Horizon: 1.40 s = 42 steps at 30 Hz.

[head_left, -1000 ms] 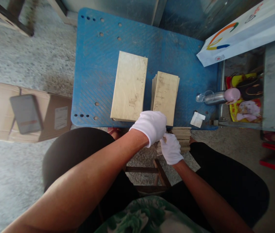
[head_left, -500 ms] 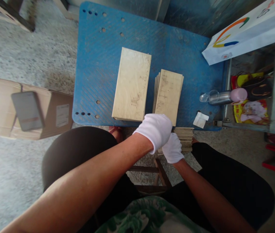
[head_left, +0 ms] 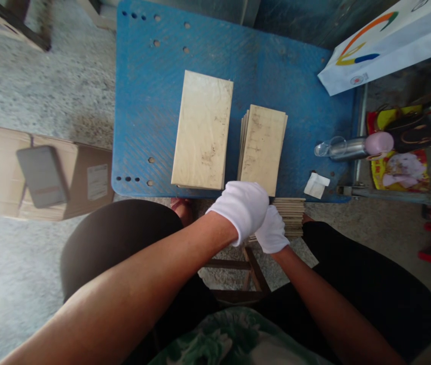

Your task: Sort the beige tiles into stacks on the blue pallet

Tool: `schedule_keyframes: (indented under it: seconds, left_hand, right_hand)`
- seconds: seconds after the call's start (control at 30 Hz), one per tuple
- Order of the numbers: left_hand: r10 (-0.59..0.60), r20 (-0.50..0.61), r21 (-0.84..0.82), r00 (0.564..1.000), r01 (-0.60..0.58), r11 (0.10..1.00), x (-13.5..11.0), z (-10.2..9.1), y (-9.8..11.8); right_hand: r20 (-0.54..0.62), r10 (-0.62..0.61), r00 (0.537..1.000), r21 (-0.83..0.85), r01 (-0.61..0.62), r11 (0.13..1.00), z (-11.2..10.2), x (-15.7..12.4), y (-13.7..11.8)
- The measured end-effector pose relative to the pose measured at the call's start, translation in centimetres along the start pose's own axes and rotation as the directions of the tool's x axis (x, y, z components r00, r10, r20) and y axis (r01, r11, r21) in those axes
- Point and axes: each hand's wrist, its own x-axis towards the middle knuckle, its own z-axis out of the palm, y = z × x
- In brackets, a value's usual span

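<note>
The bundle of thin boards (head_left: 294, 218) is located just off the near edge of the blue table (head_left: 147, 111), its layered edges visible. My gloved right hand (head_left: 271, 232) overlaps the bundle; most of it shows to the right of this hand. The right forearm angles forward and inward. My gloved left hand (head_left: 241, 209) is positioned beside the right, back upward, its forearm extending from lower left. Fingers are hidden; I cannot tell whether either grip is closed. The larger stack (head_left: 202, 129) and smaller stack (head_left: 264, 147) rest on the table.
</note>
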Motion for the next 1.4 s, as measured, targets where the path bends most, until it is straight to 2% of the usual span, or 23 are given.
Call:
schedule_keyframes:
  seconds: [0.27,0.43,0.63,0.77,0.87,1.0,1.17,1.4]
  left_hand:
    - [0.003,0.007,0.001,1.000,-0.003,1.000,0.0,-0.1,0.0]
    - [-0.005,-0.008,-0.009,1.000,0.005,1.000,0.1,0.1,-0.3]
    - [-0.035,-0.011,-0.048,0.999,0.035,0.998,0.2,0.5,-0.4]
    - [-0.066,-0.009,-0.065,0.998,0.065,0.996,0.2,0.6,-0.2]
    - [-0.026,-0.003,-0.050,1.000,0.026,0.998,0.1,0.4,-0.1]
    - [-0.007,0.060,-0.006,0.998,0.007,1.000,-0.2,-0.3,0.1]
    - [-0.007,0.080,0.067,0.997,0.001,0.998,-0.5,-0.4,0.5]
    - [0.074,0.148,0.029,0.986,-0.079,0.996,0.0,0.6,0.7]
  right_hand:
    - [-0.014,-0.028,1.000,-0.074,0.027,0.997,0.3,0.2,0.1]
    - [0.058,-0.026,0.998,-0.066,0.029,0.997,-0.7,0.4,-0.2]
    - [0.158,-0.077,0.984,-0.042,0.084,0.996,-2.0,0.7,-0.3]
    - [0.183,-0.098,0.978,-0.013,0.102,0.995,-2.3,0.9,0.0]
    - [0.197,-0.133,0.971,0.010,0.134,0.991,-2.2,1.1,0.3]
    - [0.221,-0.182,0.958,0.089,0.166,0.982,-2.3,1.6,0.6]
    - [0.247,-0.186,0.951,0.193,0.140,0.971,-2.6,2.2,0.8]
    - [0.257,-0.171,0.951,0.272,0.098,0.957,-2.4,2.9,0.5]
